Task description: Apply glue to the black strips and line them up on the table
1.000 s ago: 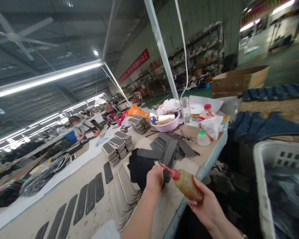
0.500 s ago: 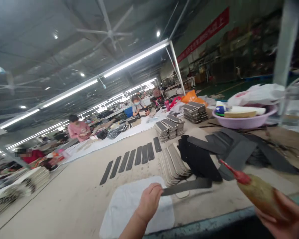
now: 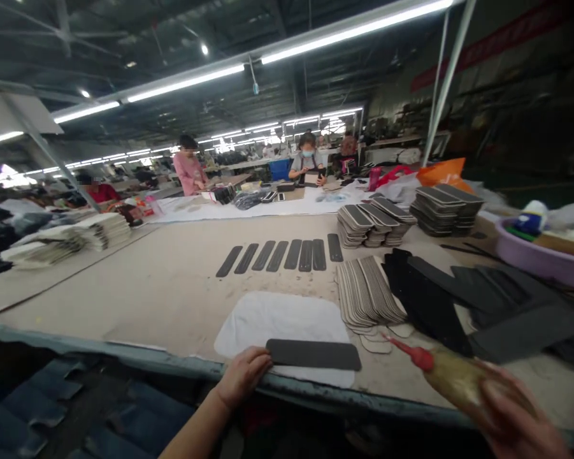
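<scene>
At the table's front edge, my left hand [image 3: 246, 375] pinches the left end of a dark grey strip [image 3: 315, 354] with rounded corners. That strip lies across a white sheet [image 3: 287, 312]. My right hand [image 3: 516, 408] is wrapped round a yellowish glue bottle [image 3: 463, 379], whose red nozzle [image 3: 411, 352] points left, apart from the strip. Beyond the sheet, several dark strips [image 3: 294, 255] lie in a row, some with shiny marks on them. Just right of the sheet leans a fanned stack of beige-edged pieces [image 3: 367, 290].
Stacked dark-topped pieces [image 3: 375, 220] stand at the back right. Black and grey material [image 3: 520, 293] spreads over the right side, near a purple basin [image 3: 545, 258] holding items. Pale folded bundles [image 3: 76, 236] sit at left. Co-workers [image 3: 310, 162] are busy across the table.
The view has swung right-side down and levelled. My left hand has brought the grey strip down flat onto the white sheet. The glue bottle, still in my right hand, is nearer the strip.
</scene>
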Available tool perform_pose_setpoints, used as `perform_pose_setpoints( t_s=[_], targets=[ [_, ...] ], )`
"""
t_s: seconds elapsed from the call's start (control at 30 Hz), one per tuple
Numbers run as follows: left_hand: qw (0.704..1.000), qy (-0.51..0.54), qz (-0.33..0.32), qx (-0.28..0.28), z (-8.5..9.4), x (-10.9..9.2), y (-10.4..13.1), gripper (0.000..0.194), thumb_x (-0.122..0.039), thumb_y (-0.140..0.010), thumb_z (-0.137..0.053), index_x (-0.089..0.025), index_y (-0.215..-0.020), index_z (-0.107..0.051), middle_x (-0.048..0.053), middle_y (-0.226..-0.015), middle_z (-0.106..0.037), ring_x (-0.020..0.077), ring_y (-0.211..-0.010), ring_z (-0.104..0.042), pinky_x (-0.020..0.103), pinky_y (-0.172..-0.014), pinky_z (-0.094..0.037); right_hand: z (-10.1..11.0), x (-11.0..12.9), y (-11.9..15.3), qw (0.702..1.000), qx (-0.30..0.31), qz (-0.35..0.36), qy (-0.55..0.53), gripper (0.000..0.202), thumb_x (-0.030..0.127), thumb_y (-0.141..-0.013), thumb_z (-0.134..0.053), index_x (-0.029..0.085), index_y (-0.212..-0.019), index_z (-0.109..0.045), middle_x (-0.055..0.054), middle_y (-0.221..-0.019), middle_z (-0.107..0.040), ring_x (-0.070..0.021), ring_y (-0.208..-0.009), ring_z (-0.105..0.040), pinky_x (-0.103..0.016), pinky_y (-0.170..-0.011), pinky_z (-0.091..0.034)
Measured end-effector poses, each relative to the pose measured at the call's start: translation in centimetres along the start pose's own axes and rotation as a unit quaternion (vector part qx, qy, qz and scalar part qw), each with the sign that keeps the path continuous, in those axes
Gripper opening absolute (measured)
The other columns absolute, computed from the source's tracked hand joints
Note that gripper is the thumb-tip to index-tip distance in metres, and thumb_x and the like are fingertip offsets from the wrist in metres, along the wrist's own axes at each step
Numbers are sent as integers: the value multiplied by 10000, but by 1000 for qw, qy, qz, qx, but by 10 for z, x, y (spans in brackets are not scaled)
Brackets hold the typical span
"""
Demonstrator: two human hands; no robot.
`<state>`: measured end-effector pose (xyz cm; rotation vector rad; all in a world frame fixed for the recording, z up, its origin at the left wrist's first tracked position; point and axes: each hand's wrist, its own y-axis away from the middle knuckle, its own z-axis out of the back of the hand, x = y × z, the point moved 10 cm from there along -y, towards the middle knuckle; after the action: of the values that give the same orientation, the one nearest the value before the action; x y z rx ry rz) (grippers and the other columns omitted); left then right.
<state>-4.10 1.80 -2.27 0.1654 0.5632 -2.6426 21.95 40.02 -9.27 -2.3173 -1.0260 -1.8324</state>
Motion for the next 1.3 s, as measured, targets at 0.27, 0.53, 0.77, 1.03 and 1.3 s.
perform_pose_setpoints(
  t_s=[0.27, 0.53, 0.77, 1.03, 1.3],
  targets=[
    [998, 62, -12, 3, -1, 0, 1, 193, -210, -919, -504, -233, -969, -690, 52, -877, -664, 143, -823, -603, 249, -765, -512, -163, -26, 74, 956, 120, 151, 222, 480, 447, -601, -794, 235, -985, -598, -32, -954, -663, -233, -839, -632, -278, -686, -552],
    [997, 81, -9, 10, -9, 5, 8, 180, -206, -914, -515, -211, -960, -690, 54, -887, -661, 153, -832, -576, 270, -764, -500, -243, -41, 113, 801, 232, 403, 378, 203, 330, -840, -612, 236, -998, -528, -46, -894, -565, -222, -819, -561, -361, -726, -490],
    [996, 85, -14, 13, -10, 6, 6, 172, -187, -910, -518, -210, -944, -684, 51, -901, -666, 156, -827, -561, 282, -758, -495, -265, -55, 124, 773, 277, 413, 393, 175, 260, -866, -588, 226, -1012, -498, -39, -890, -515, -213, -814, -520, -353, -718, -464],
    [996, 85, -36, -16, -8, 2, 4, 124, -179, -893, -558, -192, -930, -676, 47, -828, -643, 155, -789, -554, 279, -713, -497, -249, -52, 118, 775, 240, 434, 392, 160, 255, -873, -589, 218, -1001, -500, -40, -883, -506, -210, -816, -503, -358, -712, -464],
    [995, 90, -40, -13, -6, 0, 1, 133, -133, -896, -542, -183, -950, -652, 46, -843, -627, 151, -794, -543, 269, -718, -493, -202, -25, 93, 793, 161, 424, 408, 167, 271, -874, -598, 222, -1001, -501, -43, -917, -529, -209, -862, -514, -368, -770, -461]
  ],
)
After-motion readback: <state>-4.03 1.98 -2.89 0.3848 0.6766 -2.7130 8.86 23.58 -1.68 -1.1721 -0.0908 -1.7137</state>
